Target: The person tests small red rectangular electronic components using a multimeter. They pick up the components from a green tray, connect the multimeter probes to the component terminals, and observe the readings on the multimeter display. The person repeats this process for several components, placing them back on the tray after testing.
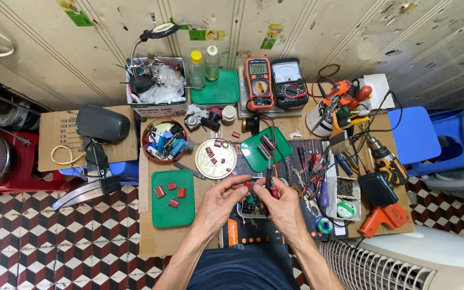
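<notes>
My left hand (222, 202) pinches a small red block-shaped capacitor (247, 185) between thumb and fingertips. My right hand (281, 206) holds two meter probes (269, 180), one red and one black, with their tips at the capacitor. Their leads run up to an orange digital multimeter (258, 81) at the back. A small green circuit board (251, 207) lies under my hands. More red capacitors rest on a round metal lid (216, 159), on a green lid (173, 197) at the left, and on a tilted green lid (265, 148).
A black analogue meter (289, 82), a bowl of mixed parts (165, 140), two bottles (204, 67), a cup of pliers (342, 104), a cordless drill (385, 160), an orange solder gun (382, 219), solder reels and screwdrivers crowd the low cardboard-covered table. A blue stool (413, 134) stands right.
</notes>
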